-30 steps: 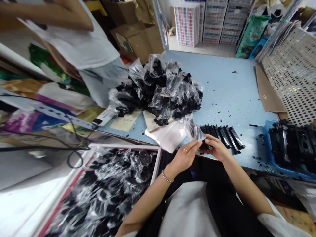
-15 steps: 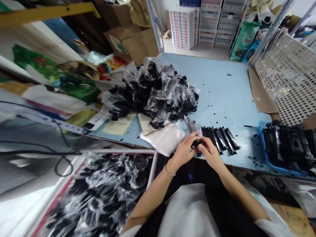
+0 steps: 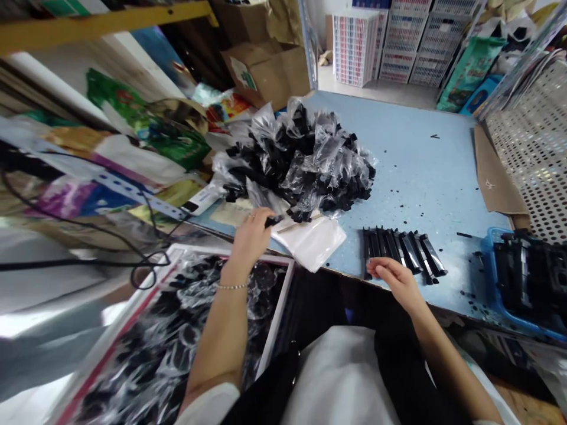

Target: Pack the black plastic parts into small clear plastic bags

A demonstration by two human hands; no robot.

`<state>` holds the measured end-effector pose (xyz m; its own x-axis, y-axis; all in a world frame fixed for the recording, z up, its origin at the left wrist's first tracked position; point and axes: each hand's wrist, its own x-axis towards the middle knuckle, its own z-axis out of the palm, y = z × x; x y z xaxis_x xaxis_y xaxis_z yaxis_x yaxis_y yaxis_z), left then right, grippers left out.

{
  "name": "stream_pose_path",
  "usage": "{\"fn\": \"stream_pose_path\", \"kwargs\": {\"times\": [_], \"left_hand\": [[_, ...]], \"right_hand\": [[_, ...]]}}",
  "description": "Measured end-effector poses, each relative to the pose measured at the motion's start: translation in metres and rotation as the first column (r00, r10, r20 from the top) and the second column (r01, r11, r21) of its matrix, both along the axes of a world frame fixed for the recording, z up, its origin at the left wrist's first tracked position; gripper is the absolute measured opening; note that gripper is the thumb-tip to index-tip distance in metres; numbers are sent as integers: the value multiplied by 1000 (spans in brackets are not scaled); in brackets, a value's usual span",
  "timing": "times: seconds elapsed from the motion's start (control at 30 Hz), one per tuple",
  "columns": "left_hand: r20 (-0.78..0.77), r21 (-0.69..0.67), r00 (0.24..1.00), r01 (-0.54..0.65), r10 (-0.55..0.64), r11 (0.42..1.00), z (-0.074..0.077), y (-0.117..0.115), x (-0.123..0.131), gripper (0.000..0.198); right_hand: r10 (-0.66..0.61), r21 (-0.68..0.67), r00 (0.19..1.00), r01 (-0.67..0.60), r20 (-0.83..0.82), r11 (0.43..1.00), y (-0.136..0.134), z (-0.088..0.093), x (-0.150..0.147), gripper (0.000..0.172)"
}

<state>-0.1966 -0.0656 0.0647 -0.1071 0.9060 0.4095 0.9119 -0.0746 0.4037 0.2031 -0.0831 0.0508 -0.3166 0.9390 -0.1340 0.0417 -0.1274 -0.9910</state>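
My left hand [image 3: 252, 239] is closed on a black plastic part [image 3: 273, 221] in a clear plastic bag [image 3: 262, 196]. It hovers at the front of the heap of bagged black parts [image 3: 305, 159], just left of a stack of flat clear bags [image 3: 316, 242]. Over the table's front edge, my right hand [image 3: 394, 280] has thumb and fingers drawn together at the lower end of the leftmost black plastic strip [image 3: 367, 251]. Several more black strips [image 3: 410, 252] lie side by side there, some with a shiny face.
A blue basket [image 3: 491, 265] of black parts stands at the right. Below the table's left front edge sits a white-rimmed crate [image 3: 283, 295] full of bagged parts. A perforated white panel [image 3: 531, 147] borders the right side; cardboard [image 3: 498, 177] leans along it. Small black bits dot the blue tabletop [image 3: 425, 177].
My hands, together over the bag earlier, are now apart. The left carried the bagged part left toward the heap; the right is by the leftmost strip. The view shifted left.
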Motion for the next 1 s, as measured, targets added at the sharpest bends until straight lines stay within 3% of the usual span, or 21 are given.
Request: {"fn": "stream_pose_path", "kwargs": {"times": [0.17, 0.3, 0.4, 0.47, 0.57, 0.63, 0.7, 0.77, 0.83, 0.9, 1.0], "left_hand": [[-145, -177, 989, 1, -27, 984, -41, 6, -68, 38], [-174, -202, 985, -60, 25, 978, -64, 13, -95, 32], [-172, -236, 982, -118, 78, 964, -71, 16, -99, 33], [-191, -212, 974, -165, 125, 963, -68, 12, -85, 36], [-209, -77, 962, -195, 175, 978, -64, -2, -29, 37], [-159, -12, 984, -78, 75, 997, -68, -11, 23, 33], [-81, -29, 992, 91, -93, 995, -76, -17, 72, 29], [16, -46, 987, 160, -160, 986, -85, -16, 106, 22], [164, -65, 978, 143, -131, 988, -90, -9, 117, 17], [386, -134, 922, 96, -37, 986, -89, 2, 111, 11], [629, -272, 769, 84, 111, 959, -82, 17, 87, 14]], "right_hand": [[-152, -20, 988, 153, 22, 988, 6, -4, 26, 31], [-179, 33, 978, 176, 108, 984, 13, -11, 37, 36], [-158, 173, 928, 104, 336, 979, 17, -12, 38, 36], [-143, 246, 811, -1, 567, 969, 16, -10, 32, 37], [-173, 292, 519, -157, 837, 943, 12, -9, 10, 49], [-229, 323, 344, -249, 911, 913, 10, -11, -10, 67], [-246, 320, 248, -328, 937, 889, 11, -14, -29, 78], [-206, 274, 212, -375, 955, 885, 13, -17, -42, 76], [-159, 228, 199, -397, 967, 889, 16, -17, -48, 69], [-134, 204, 196, -404, 972, 892, 20, -16, -48, 61], [-121, 209, 245, -371, 962, 905, 30, -12, -37, 42]]}}
